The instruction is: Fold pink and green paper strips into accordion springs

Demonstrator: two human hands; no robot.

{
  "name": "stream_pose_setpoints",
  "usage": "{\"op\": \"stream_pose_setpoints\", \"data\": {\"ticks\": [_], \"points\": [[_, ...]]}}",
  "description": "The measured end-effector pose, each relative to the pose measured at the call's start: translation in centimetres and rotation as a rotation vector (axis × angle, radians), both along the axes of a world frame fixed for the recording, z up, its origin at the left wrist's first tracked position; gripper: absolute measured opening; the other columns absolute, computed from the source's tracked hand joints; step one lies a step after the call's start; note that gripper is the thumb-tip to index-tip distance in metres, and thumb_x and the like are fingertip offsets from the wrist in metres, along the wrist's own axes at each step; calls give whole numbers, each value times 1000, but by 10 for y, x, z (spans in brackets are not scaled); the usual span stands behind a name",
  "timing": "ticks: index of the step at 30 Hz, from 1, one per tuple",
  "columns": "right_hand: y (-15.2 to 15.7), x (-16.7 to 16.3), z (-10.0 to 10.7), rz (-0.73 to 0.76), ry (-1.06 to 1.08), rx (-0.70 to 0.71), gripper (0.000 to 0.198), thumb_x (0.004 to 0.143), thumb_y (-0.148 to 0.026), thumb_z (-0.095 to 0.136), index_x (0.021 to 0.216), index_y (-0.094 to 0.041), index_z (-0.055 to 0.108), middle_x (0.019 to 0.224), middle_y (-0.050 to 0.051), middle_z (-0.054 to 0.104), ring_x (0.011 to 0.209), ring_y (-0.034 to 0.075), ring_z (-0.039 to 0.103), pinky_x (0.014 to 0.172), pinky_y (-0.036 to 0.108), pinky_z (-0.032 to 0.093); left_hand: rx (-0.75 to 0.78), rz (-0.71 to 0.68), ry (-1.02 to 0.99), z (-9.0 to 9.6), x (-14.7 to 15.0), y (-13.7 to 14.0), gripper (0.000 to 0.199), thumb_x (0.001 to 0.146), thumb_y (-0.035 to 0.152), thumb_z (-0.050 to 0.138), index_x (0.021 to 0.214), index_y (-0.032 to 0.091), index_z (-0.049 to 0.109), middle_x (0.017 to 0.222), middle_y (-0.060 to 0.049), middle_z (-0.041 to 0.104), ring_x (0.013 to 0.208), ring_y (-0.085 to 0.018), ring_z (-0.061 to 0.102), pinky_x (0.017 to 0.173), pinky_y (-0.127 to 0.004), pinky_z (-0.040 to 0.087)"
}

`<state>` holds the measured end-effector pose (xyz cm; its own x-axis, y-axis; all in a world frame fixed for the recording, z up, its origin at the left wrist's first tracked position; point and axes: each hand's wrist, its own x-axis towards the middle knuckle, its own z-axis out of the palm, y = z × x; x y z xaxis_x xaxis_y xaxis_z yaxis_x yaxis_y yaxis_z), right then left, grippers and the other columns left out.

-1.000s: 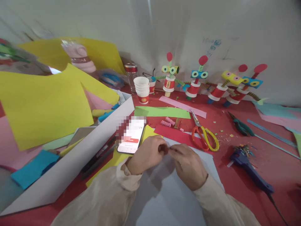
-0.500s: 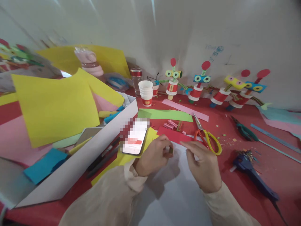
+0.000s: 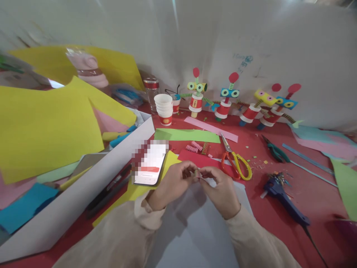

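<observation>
My left hand and my right hand meet above a pale sheet, fingertips pinched together. Between them is a small piece of paper, greenish with a bit of pink or red; the fingers cover most of it. Just beyond my hands lie several pleated paper springs and a red paper piece. Scissors with red and yellow handles rest beyond my right hand. A lit phone lies on yellow paper to the left of my left hand.
Paper-cup figures line the wall beside stacked cups. Green strip and pink strip lie ahead. At right are pliers and a corded glue gun. A white box with coloured paper occupies the left.
My hands were apart, the left pinching the small piece; now my right fingers have come in to meet it. The view has shifted slightly right.
</observation>
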<state>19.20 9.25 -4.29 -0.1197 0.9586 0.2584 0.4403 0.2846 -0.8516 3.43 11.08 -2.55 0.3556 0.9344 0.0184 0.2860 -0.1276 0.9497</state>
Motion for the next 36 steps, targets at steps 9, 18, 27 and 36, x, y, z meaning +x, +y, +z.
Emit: {"op": "stream_pose_setpoints", "data": {"ticks": [9,18,27,36], "points": [[6,2,-8,166,-372,133,28,71,-3,51,93,-19,59,88,6,64,85,20,57,75,33,48,281,-20,322,-7,-4,2,10,73,11,54,77,17,62,88,-5,56,80,-17,55,74,-29,45],[5,6,-8,192,-363,158,28,73,-4,50,93,-20,60,86,5,64,83,19,58,72,31,48,299,-82,371,-3,-7,5,9,74,16,57,72,17,65,80,-2,57,72,-14,55,68,-26,44],[-6,13,3,152,-608,313,43,73,-3,46,103,-27,66,88,5,64,79,17,59,63,26,45,286,-60,310,-4,-7,6,14,71,9,55,70,17,67,78,-2,57,70,-14,55,65,-25,43],[-10,10,8,123,-729,313,40,78,-6,44,103,-28,68,76,3,64,65,14,57,53,23,38,265,-48,313,-3,-5,5,13,71,11,54,70,16,66,76,-2,56,68,-14,54,64,-26,43]]}}
